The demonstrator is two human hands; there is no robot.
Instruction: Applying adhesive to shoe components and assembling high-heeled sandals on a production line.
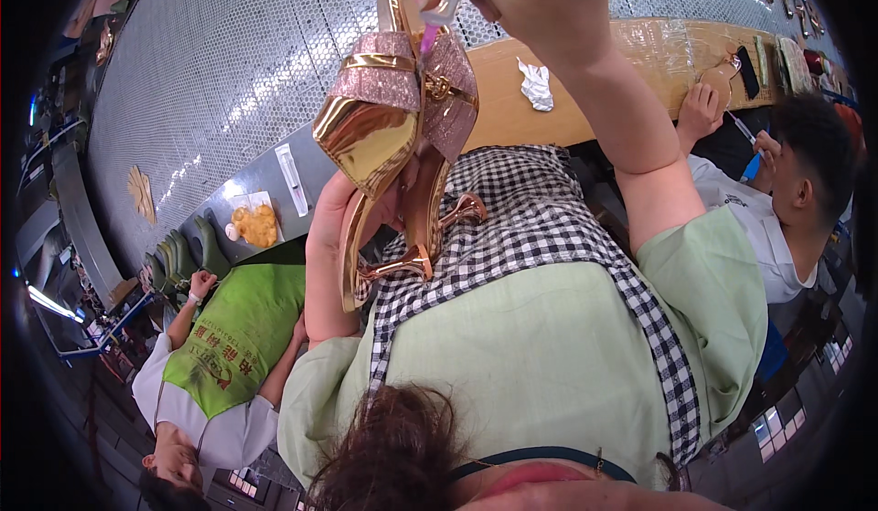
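A pair of shiny rose-gold heeled sandals with glittery pink straps is held upright in my left hand (391,202). The left sandal (370,141) overlaps the right sandal (455,118), which carries a gold buckle-like ornament. My left fingers are partly hidden between the soles, closed around them. Above, my right hand (544,4) grips a whitish applicator (448,4) with a pink tip and a dark upper end. Its tip points down at the strap edge between the two sandals; whether it touches I cannot tell.
A crumpled white tissue (536,85) lies on the brown board (503,113). Left are a syringe (293,179), a yellow lump (254,225) and a glove (141,195). A person in a green apron (238,328) is at left; another (759,209) works with a syringe at right.
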